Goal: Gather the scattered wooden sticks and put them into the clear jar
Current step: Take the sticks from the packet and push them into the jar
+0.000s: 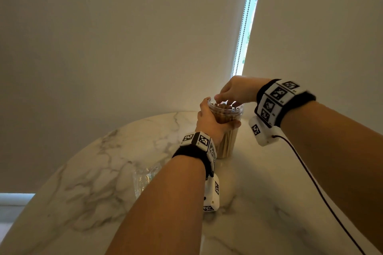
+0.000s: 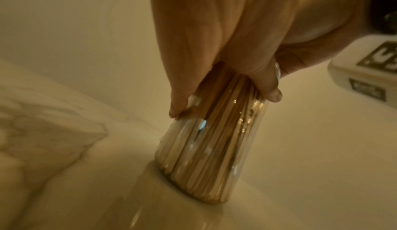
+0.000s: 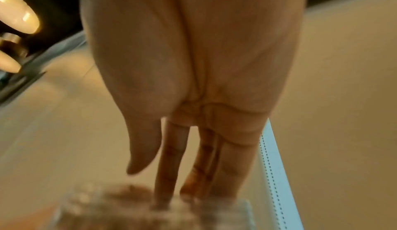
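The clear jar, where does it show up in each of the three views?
Head: clear jar at centre, left hand gripping it.
Left wrist: centre, standing on the marble table.
Right wrist: blurred mouth at bottom edge.
Shared landmark: the wooden sticks inside.

Head camera looks down, forward over both forearms. Wrist cameras look close along each palm. All three share the clear stick-filled plastic jar [image 1: 227,128] [image 2: 206,142] [image 3: 154,213].

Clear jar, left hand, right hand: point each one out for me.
clear jar [image 2: 206,148]: left wrist view, lower wall, sticks inside.
left hand [image 1: 209,119]: head view, back of hand gripping jar.
right hand [image 1: 238,89]: head view, knuckles above jar mouth.
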